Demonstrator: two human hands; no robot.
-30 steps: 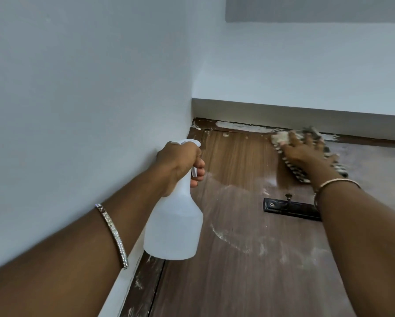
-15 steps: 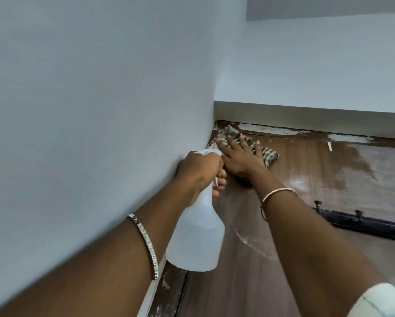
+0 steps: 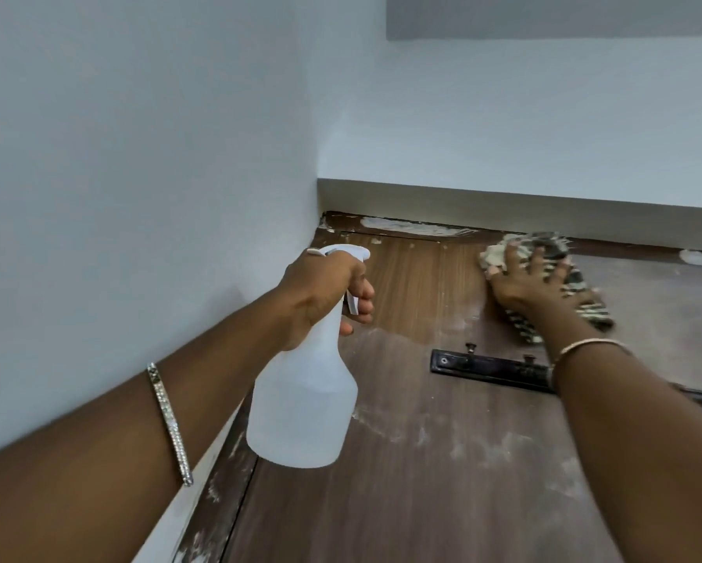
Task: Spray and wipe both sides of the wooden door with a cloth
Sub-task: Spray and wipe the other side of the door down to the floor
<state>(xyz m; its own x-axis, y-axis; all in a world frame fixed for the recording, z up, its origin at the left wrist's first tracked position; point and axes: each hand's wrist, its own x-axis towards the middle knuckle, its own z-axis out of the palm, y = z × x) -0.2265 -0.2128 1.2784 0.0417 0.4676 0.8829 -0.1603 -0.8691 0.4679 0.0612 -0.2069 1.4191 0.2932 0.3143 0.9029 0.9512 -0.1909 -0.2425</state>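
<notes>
The brown wooden door (image 3: 442,461) fills the lower right, seen from below up to its top edge, with pale dusty smears across it. My left hand (image 3: 325,294) grips the neck of a white spray bottle (image 3: 304,400), fingers curled at the trigger, close to the door's left edge. High on the door, my right hand (image 3: 524,278) presses a striped patterned cloth (image 3: 560,286) flat against the wood with spread fingers, just under the top frame.
A black hook rail (image 3: 487,369) is screwed to the door below my right hand. A white wall (image 3: 138,197) runs along the left, meeting the dark door frame (image 3: 219,493). White paint smears mark the top frame (image 3: 414,227).
My right hand slid the cloth from the door's top left corner, beside the bottle, rightward along the top edge. My left hand kept holding the bottle in about the same place.
</notes>
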